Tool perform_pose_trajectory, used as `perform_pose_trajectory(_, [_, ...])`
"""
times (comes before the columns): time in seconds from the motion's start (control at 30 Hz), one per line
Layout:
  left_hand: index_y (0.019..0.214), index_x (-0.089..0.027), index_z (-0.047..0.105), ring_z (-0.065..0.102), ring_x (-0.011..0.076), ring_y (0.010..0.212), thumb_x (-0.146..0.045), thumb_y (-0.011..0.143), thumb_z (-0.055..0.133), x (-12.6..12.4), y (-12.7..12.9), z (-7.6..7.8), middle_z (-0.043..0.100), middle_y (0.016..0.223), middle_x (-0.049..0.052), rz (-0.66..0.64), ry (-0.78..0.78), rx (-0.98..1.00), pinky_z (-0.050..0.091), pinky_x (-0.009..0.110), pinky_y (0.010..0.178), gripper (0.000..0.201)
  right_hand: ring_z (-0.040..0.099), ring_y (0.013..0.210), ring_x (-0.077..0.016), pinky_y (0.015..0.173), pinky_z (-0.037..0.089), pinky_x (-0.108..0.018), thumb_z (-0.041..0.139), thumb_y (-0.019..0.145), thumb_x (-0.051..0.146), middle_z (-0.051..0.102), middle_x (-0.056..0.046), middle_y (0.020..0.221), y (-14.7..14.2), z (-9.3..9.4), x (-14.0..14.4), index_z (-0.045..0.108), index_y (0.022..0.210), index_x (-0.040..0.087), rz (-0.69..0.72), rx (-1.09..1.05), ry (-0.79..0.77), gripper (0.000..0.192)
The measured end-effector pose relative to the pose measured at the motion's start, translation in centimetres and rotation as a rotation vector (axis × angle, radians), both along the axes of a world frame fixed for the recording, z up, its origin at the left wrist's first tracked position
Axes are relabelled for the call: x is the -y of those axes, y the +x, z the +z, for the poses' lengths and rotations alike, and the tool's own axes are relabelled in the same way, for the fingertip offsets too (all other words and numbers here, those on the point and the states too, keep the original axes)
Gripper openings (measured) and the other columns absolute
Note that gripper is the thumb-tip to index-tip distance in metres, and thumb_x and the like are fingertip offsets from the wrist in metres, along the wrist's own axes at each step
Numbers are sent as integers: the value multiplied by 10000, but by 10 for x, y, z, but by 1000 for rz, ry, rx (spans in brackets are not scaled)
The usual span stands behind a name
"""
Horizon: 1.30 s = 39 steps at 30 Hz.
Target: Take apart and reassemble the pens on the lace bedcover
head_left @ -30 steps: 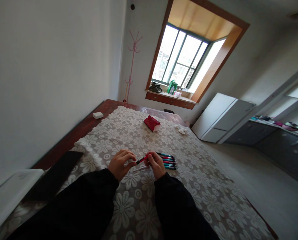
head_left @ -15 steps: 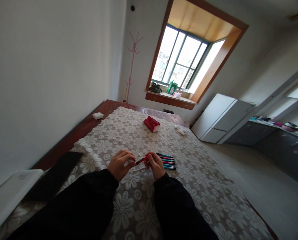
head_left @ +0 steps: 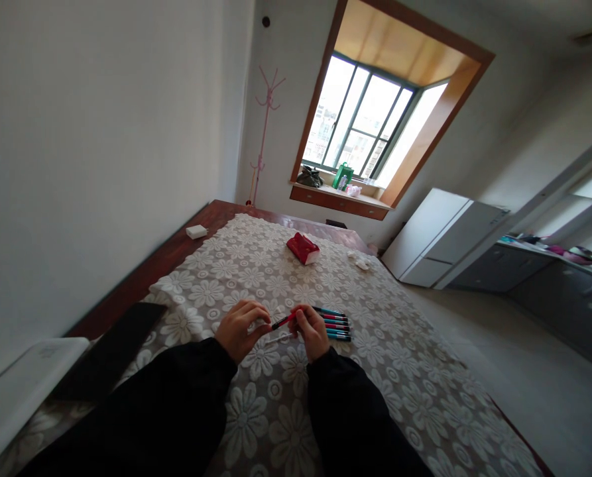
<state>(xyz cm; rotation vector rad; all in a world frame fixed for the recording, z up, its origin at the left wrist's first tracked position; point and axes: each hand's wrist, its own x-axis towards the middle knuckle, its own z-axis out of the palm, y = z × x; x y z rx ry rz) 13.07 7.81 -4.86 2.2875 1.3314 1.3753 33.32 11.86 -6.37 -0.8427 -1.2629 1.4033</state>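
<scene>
Between my two hands a red and black pen (head_left: 284,321) is held slantwise over the flowered tablecloth (head_left: 246,411). My left hand (head_left: 243,329) pinches its black lower end between thumb and fingers. The red upper end is gripped by my right hand (head_left: 310,331), whose fingers cover part of it. A thin clear or whitish piece (head_left: 280,338) shows just below the pen; I cannot make out whether it lies on the cloth or is held. Right beside my right hand several pens (head_left: 336,324), teal, red and black, lie side by side in a row.
A red packet (head_left: 303,248) rests farther back on the cloth, with crumpled white scraps (head_left: 361,262) to its right. At the left are a dark flat slab (head_left: 109,351) and a white panel-like object (head_left: 22,384). A small white box (head_left: 196,232) sits near the wall.
The view has shifted very slightly. Both hands keep nearly the same hold on the pen, which shows a little more of its red part.
</scene>
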Motion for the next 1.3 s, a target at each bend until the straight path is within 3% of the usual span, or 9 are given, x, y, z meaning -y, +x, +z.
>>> perform_pose_trajectory(1.3, [853,-228,637,577,204,984,-300,841,657,-1,-1,0,666,941,36,2,-1,-11,485,352,874,75,502,509,-99,454,351,-203,639,823,505,586,1,614,1,-4,-3,590,888,161,7,5,23,354])
